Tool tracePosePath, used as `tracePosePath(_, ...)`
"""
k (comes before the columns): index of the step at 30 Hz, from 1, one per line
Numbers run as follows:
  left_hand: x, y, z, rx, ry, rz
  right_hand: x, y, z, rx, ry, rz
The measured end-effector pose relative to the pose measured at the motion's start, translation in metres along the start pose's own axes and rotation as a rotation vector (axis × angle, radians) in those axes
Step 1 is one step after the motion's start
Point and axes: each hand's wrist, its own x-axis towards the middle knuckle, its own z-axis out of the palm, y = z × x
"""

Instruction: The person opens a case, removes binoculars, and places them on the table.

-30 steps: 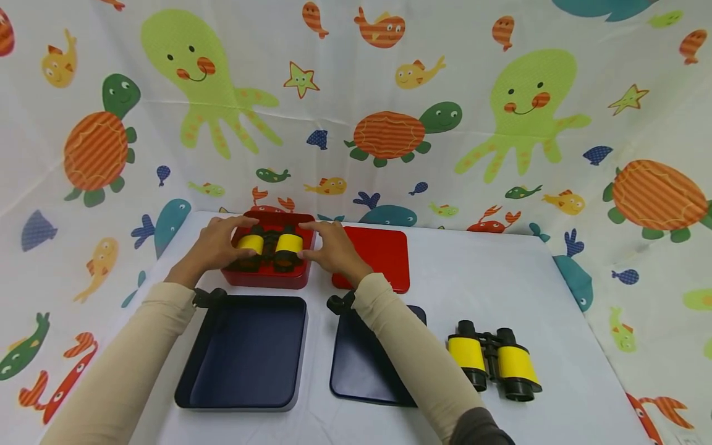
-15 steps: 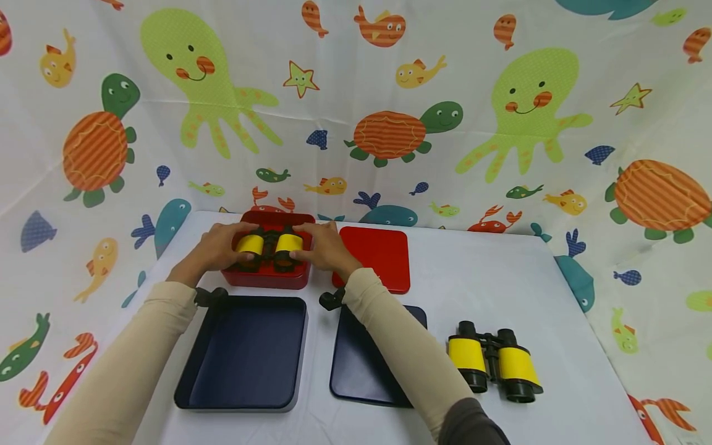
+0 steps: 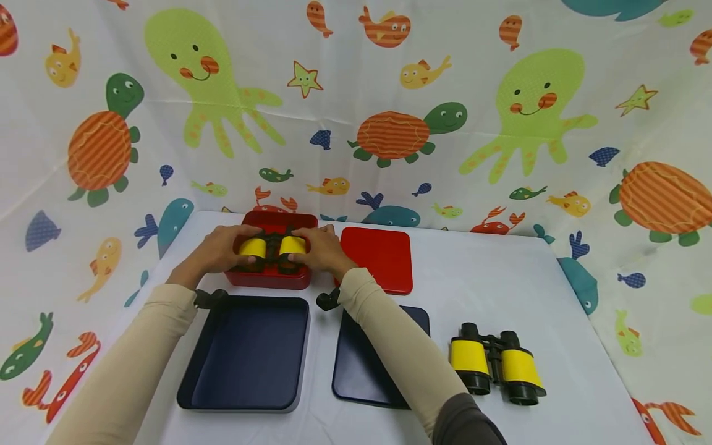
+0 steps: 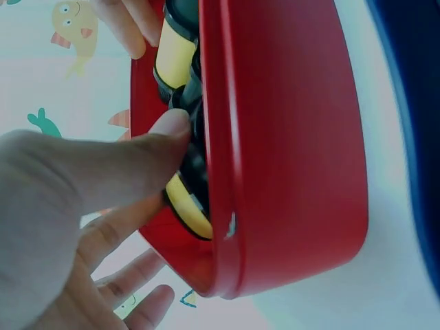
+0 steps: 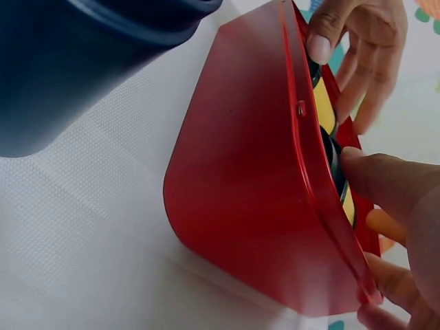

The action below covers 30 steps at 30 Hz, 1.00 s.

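Observation:
A toy pair of binoculars (image 3: 292, 246), black with yellow bands, lies inside the open red box (image 3: 267, 280) at the back left. At its left barrel, my left hand (image 3: 218, 250) grips it with thumb in front and fingers behind. My right hand (image 3: 325, 248) holds the right barrel in the same way. In the left wrist view, the left thumb (image 4: 161, 141) presses on a black part of the binoculars (image 4: 176, 58). The right wrist view has the right thumb (image 5: 375, 172) on a black barrel end, just inside the rim of the red box (image 5: 240, 165).
A red lid (image 3: 381, 259) lies right of the box. Nearer stands an open dark blue tray-like box (image 3: 245, 352), and beside it a dark blue lid (image 3: 367, 364) partly under the right forearm. Another pair of yellow-and-black binoculars (image 3: 495, 364) lies at the right.
My right hand has moved left and closed onto the right barrel of the binoculars. The left hand has stayed at the left barrel. The binoculars remain inside the red box.

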Motion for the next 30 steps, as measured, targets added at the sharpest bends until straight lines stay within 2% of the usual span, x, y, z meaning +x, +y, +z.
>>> tracePosePath(14,-0.008,-0.008,-0.003,-0.019,-0.041,-0.005,0.004,-0.003,-0.005,-0.115,-0.042,-0.005)
tracePosePath(21,-0.010,-0.013,-0.004,-0.023,-0.069,-0.032,0.006,-0.007,-0.005,-0.135,-0.069,0.021)
tracePosePath(30,-0.007,-0.015,0.003,0.088,-0.061,-0.044,0.007,-0.010,-0.006,-0.183,-0.106,0.048)
